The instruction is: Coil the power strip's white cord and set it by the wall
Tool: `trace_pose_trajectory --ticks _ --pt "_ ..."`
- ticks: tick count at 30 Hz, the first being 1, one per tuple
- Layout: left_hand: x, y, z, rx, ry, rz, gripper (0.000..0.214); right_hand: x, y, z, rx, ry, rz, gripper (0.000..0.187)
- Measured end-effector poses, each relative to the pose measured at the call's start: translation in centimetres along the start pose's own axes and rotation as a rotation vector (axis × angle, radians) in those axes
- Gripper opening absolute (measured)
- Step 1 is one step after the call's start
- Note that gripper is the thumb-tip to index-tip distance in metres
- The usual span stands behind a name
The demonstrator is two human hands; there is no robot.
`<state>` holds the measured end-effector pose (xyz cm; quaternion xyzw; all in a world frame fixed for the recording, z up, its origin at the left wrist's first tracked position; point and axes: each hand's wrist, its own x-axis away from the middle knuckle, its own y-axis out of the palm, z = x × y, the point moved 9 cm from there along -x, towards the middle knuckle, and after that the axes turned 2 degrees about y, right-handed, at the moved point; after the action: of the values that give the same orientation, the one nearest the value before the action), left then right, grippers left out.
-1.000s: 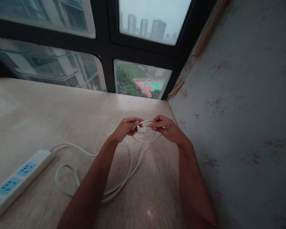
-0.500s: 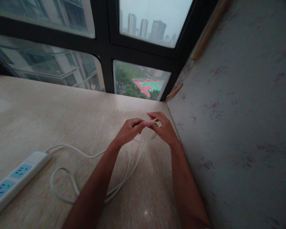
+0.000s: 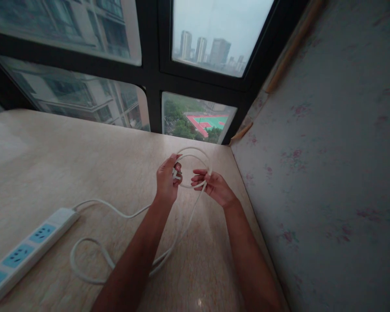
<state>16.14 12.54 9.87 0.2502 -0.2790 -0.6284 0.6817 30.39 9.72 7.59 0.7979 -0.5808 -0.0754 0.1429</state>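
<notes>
My left hand [image 3: 168,178] is closed around a white plug [image 3: 176,174] and the start of its cable. A looped length of white power cable [image 3: 192,148] arches between both hands above the stone-look surface. My right hand [image 3: 214,185] pinches the loop's right side between thumb and fingers, its other fingers partly spread. From there the cable runs down toward me, passes behind my left forearm and lies in a loose loop [image 3: 74,262]. It leads on to a white power strip [image 3: 30,249] with blue socket panels, lying at the left.
The pale marbled ledge [image 3: 68,160] stretches to the left. Dark window frames [image 3: 151,78] stand along its back edge. A floral-papered wall [image 3: 295,182] rises close to my right arm, with a torn wallpaper strip [image 3: 242,132] near the corner.
My hands were together with fingertips meeting; now they are apart, turned upward. The cable loop and plug show between them. The view has shifted slightly.
</notes>
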Motion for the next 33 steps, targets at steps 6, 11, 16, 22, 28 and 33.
trace_pose_trajectory --ticks 6,11,16,22,28,33 --pt "0.4 0.7 -0.2 0.26 -0.066 -0.01 0.021 -0.5 1.0 1.3 -0.089 -0.022 -0.043 0.054" --pt "0.8 1.1 0.3 0.358 -0.083 -0.017 0.014 0.6 2.6 2.8 -0.092 0.15 -0.242 0.058" --pt "1.0 1.3 1.1 0.374 -0.059 -0.029 0.014 2.3 3.5 5.0 0.08 0.372 -0.455 0.045" --pt "1.1 1.2 1.0 0.371 -0.076 -0.024 0.014 2.4 3.7 4.9 0.171 0.373 -0.463 0.03" --pt "1.1 0.9 0.5 0.415 -0.049 -0.022 0.014 0.9 1.2 0.8 0.102 0.022 -0.124 0.028" --pt "1.8 1.5 -0.8 0.5 -0.08 0.008 0.016 0.1 0.9 -0.2 -0.075 -0.149 0.066 0.027"
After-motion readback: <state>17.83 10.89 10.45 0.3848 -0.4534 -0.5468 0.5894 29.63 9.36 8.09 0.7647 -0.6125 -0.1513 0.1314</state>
